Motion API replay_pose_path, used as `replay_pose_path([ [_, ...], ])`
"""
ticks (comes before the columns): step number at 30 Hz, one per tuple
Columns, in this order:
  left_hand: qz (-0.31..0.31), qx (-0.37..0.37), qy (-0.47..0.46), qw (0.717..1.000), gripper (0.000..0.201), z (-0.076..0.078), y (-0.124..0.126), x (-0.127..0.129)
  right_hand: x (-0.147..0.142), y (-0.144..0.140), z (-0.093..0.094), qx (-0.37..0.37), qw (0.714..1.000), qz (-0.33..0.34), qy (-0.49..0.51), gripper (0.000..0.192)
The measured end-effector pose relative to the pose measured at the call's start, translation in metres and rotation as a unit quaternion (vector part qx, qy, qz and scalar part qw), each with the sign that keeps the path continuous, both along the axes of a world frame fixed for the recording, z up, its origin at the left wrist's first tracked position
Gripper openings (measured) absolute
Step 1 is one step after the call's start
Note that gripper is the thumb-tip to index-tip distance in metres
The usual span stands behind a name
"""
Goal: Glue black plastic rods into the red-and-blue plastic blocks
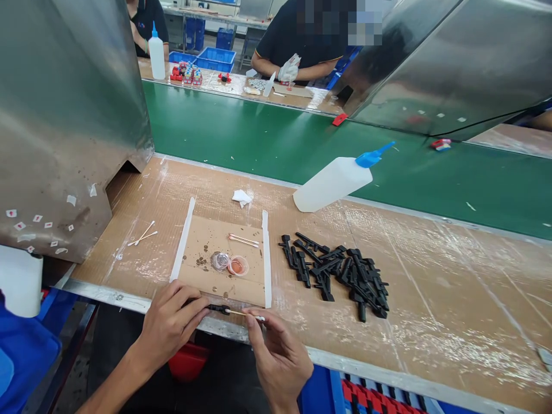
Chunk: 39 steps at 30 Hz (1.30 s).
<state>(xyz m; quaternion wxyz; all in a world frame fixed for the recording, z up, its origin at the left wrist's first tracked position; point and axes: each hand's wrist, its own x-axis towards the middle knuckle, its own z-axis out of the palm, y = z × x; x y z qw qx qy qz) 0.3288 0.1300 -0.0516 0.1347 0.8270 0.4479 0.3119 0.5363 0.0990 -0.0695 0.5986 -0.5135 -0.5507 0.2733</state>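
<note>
At the table's front edge, my left hand (175,319) is closed on a small black plastic toy gun part (219,309). My right hand (278,351) pinches a cotton swab (244,314); one tip meets the black part, while the other white tip sticks out by my fingers. Just beyond lies a cardboard sheet (202,230) held by white tape strips. On it stand a small clear cup (219,261), a cup with reddish liquid (237,265) and a pair of used pinkish swabs (244,240). A pile of similar black parts (340,267) lies to the right.
A white squeeze bottle (332,184) with a blue nozzle stands beside the green conveyor belt (259,135). Crumpled tissue (242,198) and crossed swabs (143,234) lie on the table. Metal panels (69,115) rise at left. A gloved co-worker (297,52) sits across. Blue bins are below.
</note>
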Motion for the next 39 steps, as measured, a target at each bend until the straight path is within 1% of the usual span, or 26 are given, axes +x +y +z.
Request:
replay_pose_path([
  [7, -0.001, 0.007, 0.001, 1.000, 0.019, 0.001, 0.000, 0.000, 0.001, 0.000, 0.000, 0.000, 1.000, 0.004, -0.023, 0.025],
  [13, -0.002, 0.008, -0.003, 1.000, 0.018, 0.000, 0.001, 0.001, 0.001, 0.001, 0.001, 0.002, 0.999, 0.021, -0.031, 0.024],
  [16, -0.002, 0.012, -0.007, 1.000, 0.017, 0.001, 0.001, 0.001, 0.002, 0.000, 0.001, 0.009, 0.999, 0.017, -0.036, 0.025],
  [19, 0.000, 0.015, -0.008, 1.000, 0.017, 0.003, 0.000, 0.001, 0.003, 0.000, 0.002, 0.026, 0.998, 0.011, -0.056, 0.027],
  [25, 0.003, 0.012, -0.004, 1.000, 0.017, 0.002, 0.000, 0.000, 0.002, 0.002, 0.008, 0.058, 0.992, 0.026, -0.109, 0.032],
  [39, 0.003, 0.003, -0.004, 1.000, 0.019, 0.001, -0.001, 0.000, 0.002, 0.002, 0.013, 0.069, 0.985, 0.024, -0.158, 0.035],
])
